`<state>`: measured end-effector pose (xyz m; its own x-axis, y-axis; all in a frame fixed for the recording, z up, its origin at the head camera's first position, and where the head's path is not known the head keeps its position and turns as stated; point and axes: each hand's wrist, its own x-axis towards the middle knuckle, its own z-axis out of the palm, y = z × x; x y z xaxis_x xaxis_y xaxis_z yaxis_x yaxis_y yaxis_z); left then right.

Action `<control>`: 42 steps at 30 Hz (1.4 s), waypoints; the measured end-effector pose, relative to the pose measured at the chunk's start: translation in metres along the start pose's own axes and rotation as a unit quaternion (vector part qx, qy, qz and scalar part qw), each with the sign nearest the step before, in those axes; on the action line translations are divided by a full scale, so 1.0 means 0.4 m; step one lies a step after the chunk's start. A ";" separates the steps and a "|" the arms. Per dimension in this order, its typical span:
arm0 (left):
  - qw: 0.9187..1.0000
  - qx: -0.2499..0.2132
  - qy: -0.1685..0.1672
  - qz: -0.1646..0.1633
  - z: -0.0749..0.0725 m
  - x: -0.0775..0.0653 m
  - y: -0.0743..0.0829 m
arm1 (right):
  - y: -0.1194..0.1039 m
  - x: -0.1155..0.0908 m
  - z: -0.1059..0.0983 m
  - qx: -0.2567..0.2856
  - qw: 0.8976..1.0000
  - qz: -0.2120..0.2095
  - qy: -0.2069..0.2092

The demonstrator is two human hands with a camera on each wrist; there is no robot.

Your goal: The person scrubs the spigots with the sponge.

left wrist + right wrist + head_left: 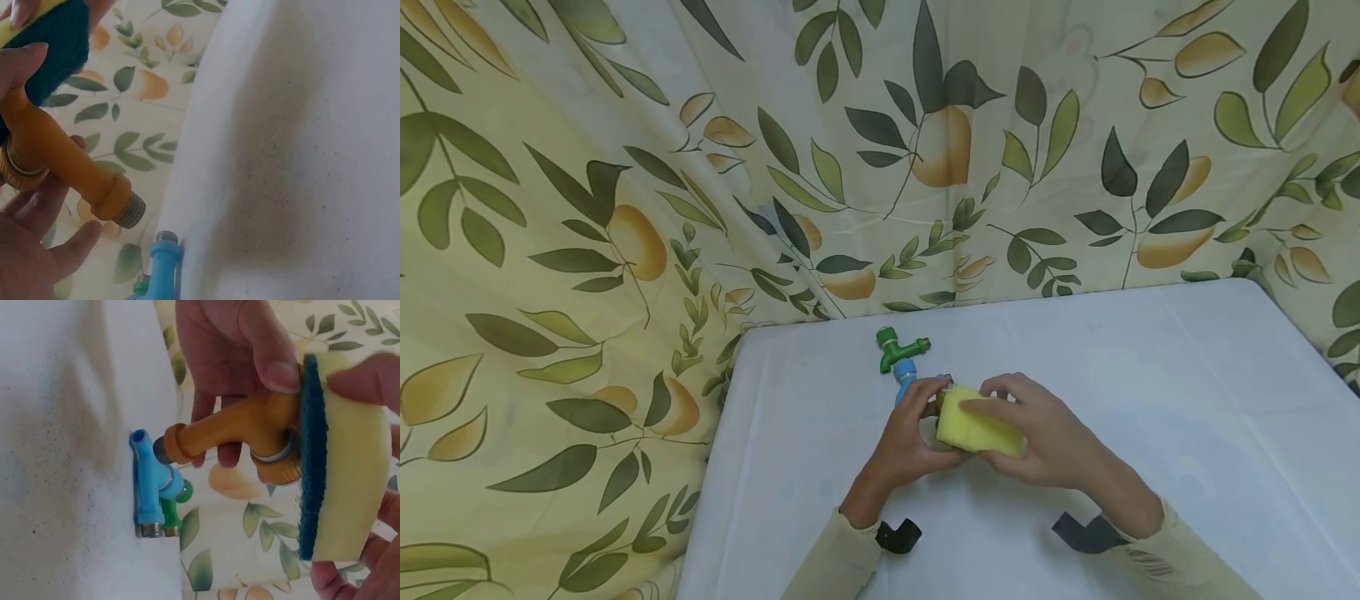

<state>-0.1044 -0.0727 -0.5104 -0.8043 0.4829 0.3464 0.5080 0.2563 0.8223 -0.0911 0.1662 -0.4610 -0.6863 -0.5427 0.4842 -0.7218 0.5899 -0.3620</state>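
My left hand (pixel 901 442) holds an orange tap (pixel 234 428) with a threaded metal end, its thumb and fingers around the body. In my right hand (pixel 1045 429) is a sponge (pixel 973 423), yellow with a dark green scouring side. That scouring side (pixel 314 462) lies against the tap's spout end in the right wrist view. From the head, the sponge and left fingers hide most of the orange tap. Just beyond the left hand a blue tap (pixel 149 487) lies on the table, partly covered by that hand in the head view.
A green tap (pixel 897 350) lies farther back on the white-covered table (pixel 1150 375), behind the blue one. Leaf-patterned curtains (pixel 1037 167) hang along the table's back and left sides. Small dark specks (pixel 281 150) dot the white cover.
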 end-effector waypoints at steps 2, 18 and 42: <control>1.000 -0.005 0.001 -0.002 -0.001 0.001 0.001 | 0.002 0.000 0.001 0.008 1.000 -0.013 -0.002; 0.999 0.025 0.009 -0.027 -0.006 0.004 0.008 | 0.006 0.007 0.000 -0.010 1.000 0.017 0.013; 0.997 0.019 0.007 -0.073 -0.004 0.012 0.005 | -0.008 0.011 0.000 -0.017 0.997 0.069 0.010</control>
<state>-0.1080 -0.0713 -0.5062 -0.8745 0.4270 0.2299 0.3960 0.3551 0.8468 -0.0915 0.1620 -0.4576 -0.7763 -0.4440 0.4474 -0.6176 0.6778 -0.3989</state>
